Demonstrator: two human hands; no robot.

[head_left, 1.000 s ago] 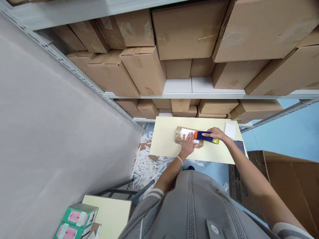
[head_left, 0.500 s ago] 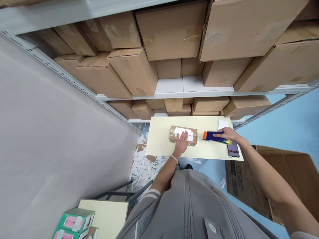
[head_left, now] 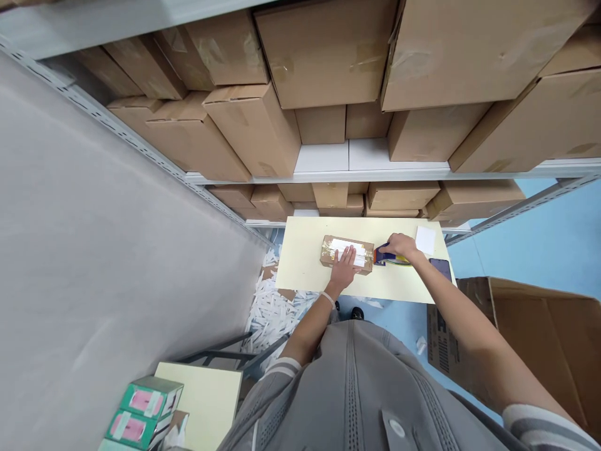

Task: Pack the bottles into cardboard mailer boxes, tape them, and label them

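Observation:
A small cardboard box [head_left: 327, 252] with a white label and clear tape on top lies on the pale yellow table [head_left: 300, 250]. My left hand [head_left: 344, 267] rests flat on the box's top, fingers spread over the label. At the box's right end, my right hand [head_left: 400, 245] is wrapped round a blue and orange tape dispenser [head_left: 381, 255], whose front end is up against the box or very close to it. Part of a yellow roll shows beneath the hand.
White paper [head_left: 425, 240] and a phone [head_left: 440, 269] lie at the table's right. Shelves [head_left: 323, 177] of cardboard boxes stand beyond. A large open carton [head_left: 539, 338] is at the right. Shredded paper [head_left: 277, 313] covers the floor at left, near green boxes [head_left: 141, 407].
My right hand has moved left with the tape dispenser, bringing it to the box's right end. The phone and white paper are now more exposed. My left hand stays on the box.

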